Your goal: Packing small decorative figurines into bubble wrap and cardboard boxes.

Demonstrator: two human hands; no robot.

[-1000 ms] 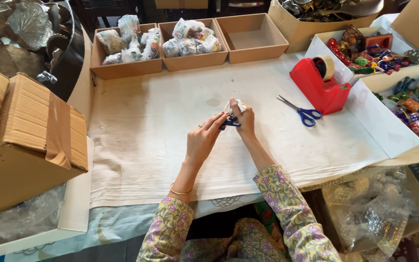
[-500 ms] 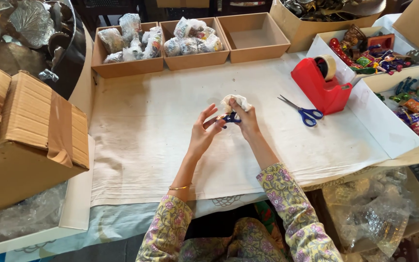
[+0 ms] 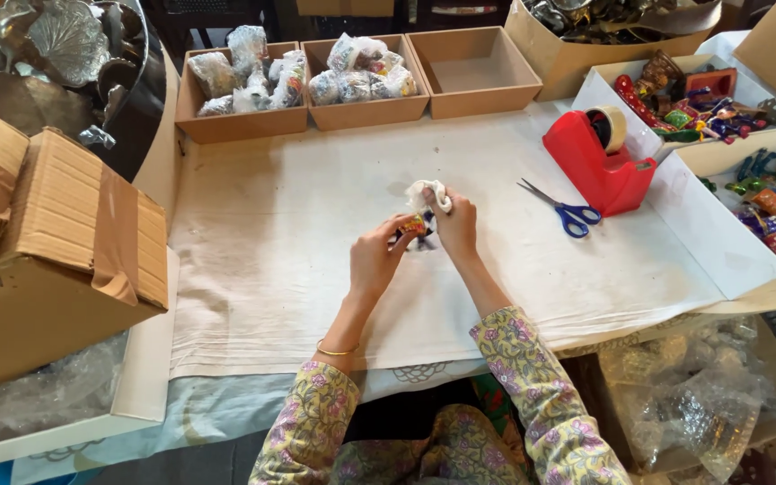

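- Since 0.5 s ago: both hands sit a touch lower on the cloth; white wrap now bunched above the right fingers, not over the item.
- Left hand (image 3: 377, 260): fingers curled, thumb + fingertips pinching the small multicoloured painted trinket (image 3: 413, 225) from its left side.
- Right hand (image 3: 454, 224): fingers pressed together round the crumpled white wrapping paper (image 3: 427, 192); paper touching the trinket's top.
- Trinket held just above the off-white cloth table cover (image 3: 271, 251), near table centre, between the two hands.
- Blue-handled scissors (image 3: 568, 212) lie flat to the right, apart from the hands; red tape dispenser (image 3: 602, 162) just behind them.
- Far edge: three brown cardboard trays; left tray (image 3: 237, 123) + middle tray (image 3: 365, 109) hold wrapped bundles; right tray (image 3: 473, 72) bare inside.
- Large corrugated cardboard box (image 3: 56, 260) at left table edge.
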